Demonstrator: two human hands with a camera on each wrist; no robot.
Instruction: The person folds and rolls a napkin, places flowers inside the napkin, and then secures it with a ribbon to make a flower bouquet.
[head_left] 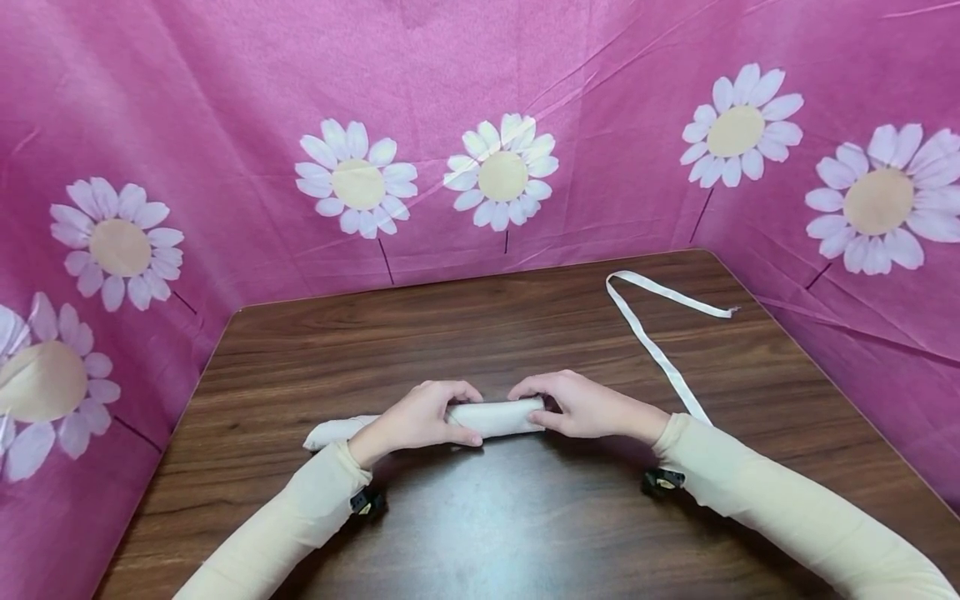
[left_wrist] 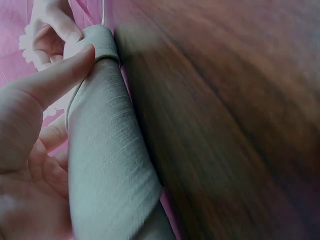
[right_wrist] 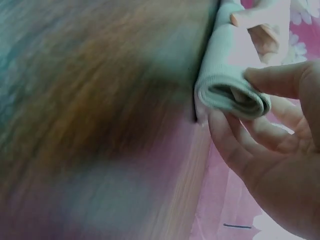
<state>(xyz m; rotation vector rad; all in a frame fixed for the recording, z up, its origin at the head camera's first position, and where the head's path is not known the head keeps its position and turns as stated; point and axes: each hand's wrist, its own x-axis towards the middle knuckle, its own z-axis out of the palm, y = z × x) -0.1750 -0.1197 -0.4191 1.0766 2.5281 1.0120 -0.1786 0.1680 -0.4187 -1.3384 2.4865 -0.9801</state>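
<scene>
A pale rolled-up cloth lies sideways near the middle of the table. My left hand holds the roll partway along, thumb on the near side and fingers on the far side. Its left part sticks out beyond that wrist. At the right end, my right hand grips the roll between thumb and fingers. The right wrist view shows the spiral layers of the open end. In the left wrist view, a folded-over band crosses the cloth by the thumb.
A flat white strap lies bent on the right side of the brown wooden table, its near end passing behind the right sleeve. Pink fabric with daisies hangs around the table's back and sides.
</scene>
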